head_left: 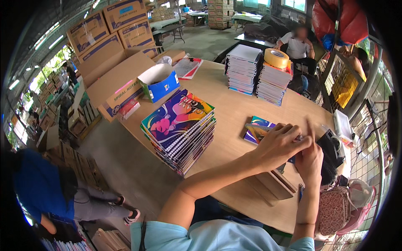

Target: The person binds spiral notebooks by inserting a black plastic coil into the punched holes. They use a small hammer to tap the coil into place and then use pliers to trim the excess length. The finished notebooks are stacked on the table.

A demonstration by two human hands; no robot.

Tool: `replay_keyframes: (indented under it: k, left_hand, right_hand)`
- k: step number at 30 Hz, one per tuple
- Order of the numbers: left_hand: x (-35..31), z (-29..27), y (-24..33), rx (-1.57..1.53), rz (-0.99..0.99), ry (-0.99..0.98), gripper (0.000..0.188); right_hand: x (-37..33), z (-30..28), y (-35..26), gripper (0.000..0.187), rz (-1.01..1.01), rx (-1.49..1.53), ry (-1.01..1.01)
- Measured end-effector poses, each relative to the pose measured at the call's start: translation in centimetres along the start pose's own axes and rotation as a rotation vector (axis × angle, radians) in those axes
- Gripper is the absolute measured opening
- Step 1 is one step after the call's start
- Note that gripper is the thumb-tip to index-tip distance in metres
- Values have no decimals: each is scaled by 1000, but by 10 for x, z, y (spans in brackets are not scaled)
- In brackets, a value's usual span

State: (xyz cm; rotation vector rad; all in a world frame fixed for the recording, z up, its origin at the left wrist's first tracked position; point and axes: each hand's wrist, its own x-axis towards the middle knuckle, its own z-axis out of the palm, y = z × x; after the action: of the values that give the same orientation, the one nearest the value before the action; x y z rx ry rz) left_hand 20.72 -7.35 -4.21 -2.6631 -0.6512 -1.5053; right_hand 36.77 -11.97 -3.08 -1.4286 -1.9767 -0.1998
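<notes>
My left hand (278,142) and my right hand (309,158) meet above the right part of the table. The left fingers are curled in a pinch, and a thin pale strip juts out to their left. My right hand is closed against the left fingertips, one finger raised and blurred. Whatever lies between them is too small and covered to name. Just beneath is a colourful purple-and-blue notebook (252,136), partly hidden by the left hand. A tall stack of spiral notebooks (178,119) with bright illustrated covers stands left of my forearms.
Two stacks of notebooks (242,69) stand at the back, with a tape roll (276,57) on one. A blue box (161,85) and open carton (119,79) are left. Brown boards (276,188), a black bag (331,154) and patterned bag (333,209) lie right. A person (46,188) bends at left.
</notes>
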Motion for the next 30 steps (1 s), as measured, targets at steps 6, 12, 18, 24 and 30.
replay_keyframes:
  k: [6,12,18,24,30]
  left_hand:
    - [-74,-13,-41,-280,-480,367,123]
    - [-145,33,-88,-1012,-821,82,52]
    - [-168,42,-105,-961,-835,105,47]
    - [-194,76,-92,-755,-887,18,64]
    - [-202,80,-69,-373,-624,-540,72]
  right_hand:
    - [-27,15,15,12,288,668,339]
    - [-42,47,-4,16,340,640,241]
    - [-44,63,-15,18,301,504,142]
    - [-79,80,18,20,292,483,217]
    - [-191,79,92,43,546,573,142]
